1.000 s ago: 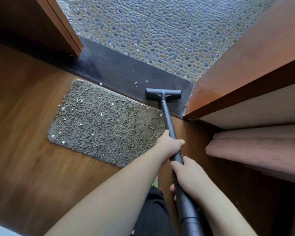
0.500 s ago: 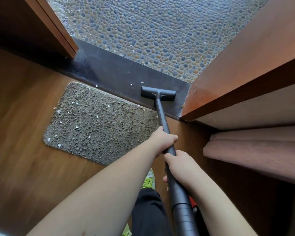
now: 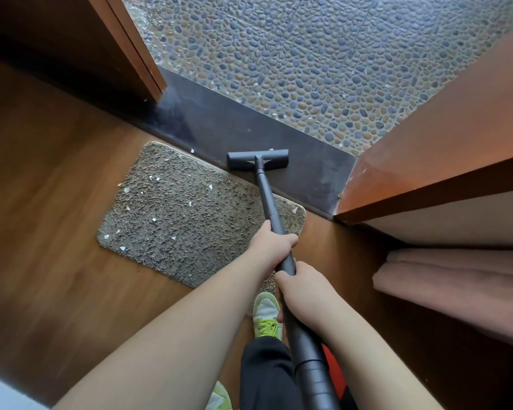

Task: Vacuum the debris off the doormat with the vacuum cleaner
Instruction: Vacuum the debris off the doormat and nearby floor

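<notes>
A shaggy grey-brown doormat point(image 3: 184, 214) lies on the wooden floor, sprinkled with several small white bits of debris point(image 3: 154, 219). The black vacuum wand point(image 3: 268, 202) runs from me across the mat's right part. Its flat nozzle head point(image 3: 257, 159) sits on the dark threshold strip point(image 3: 311, 170), just beyond the mat's far edge. My left hand point(image 3: 271, 241) grips the wand higher up, and my right hand point(image 3: 301, 288) grips it just below, nearer my body.
An open wooden door point(image 3: 444, 128) stands at the right and a door frame post point(image 3: 131, 45) at the left. Pebble-patterned tiles point(image 3: 293, 54) lie beyond the threshold. A pinkish cushioned edge point(image 3: 456, 279) is at the right. My green sneaker point(image 3: 265, 315) stands by the mat's near corner.
The nozzle has slid left along the threshold, from beyond the mat's right end to a spot over its far edge. The wand now crosses the mat. Both hands keep their grip.
</notes>
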`<state>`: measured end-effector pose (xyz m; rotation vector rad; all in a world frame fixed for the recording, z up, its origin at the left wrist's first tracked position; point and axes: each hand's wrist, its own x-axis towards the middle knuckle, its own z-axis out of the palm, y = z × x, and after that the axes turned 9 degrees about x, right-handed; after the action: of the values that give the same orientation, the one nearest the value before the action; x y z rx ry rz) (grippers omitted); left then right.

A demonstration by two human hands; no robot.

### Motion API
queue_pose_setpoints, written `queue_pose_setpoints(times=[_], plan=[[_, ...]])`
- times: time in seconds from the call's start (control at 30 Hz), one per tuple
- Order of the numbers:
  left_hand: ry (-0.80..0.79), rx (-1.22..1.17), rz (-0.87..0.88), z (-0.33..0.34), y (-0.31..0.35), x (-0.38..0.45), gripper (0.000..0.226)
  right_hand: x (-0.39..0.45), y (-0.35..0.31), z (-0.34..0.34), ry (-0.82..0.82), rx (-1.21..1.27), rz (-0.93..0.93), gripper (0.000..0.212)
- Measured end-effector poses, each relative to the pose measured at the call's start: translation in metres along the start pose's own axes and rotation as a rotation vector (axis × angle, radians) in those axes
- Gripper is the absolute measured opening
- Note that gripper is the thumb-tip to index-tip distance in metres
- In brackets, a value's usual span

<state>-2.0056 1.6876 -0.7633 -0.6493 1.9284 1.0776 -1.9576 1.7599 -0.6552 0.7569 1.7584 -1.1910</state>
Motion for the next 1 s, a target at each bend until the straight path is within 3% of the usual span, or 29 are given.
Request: queue_pose_setpoints(times=[0.5, 0.87, 1.0], plan=[[-0.004, 0.005, 0.013, -0.024, 0.033, 0.020, 0.045, 0.021, -0.040, -0.004, -0.009, -0.014, -0.013, 0.015], [-0.005, -0.066, -0.032, -0.010, -0.019, -0.018, 0.045, -0.010, 0.005, 0.018, -0.016, -0.137, 0.005, 0.010], [0.079, -0.117, -0.054, -0.031, -0.039, -0.019, 0.066, -0.010, 0.001, 0.041, -0.028, -0.221, -0.023, 0.014]])
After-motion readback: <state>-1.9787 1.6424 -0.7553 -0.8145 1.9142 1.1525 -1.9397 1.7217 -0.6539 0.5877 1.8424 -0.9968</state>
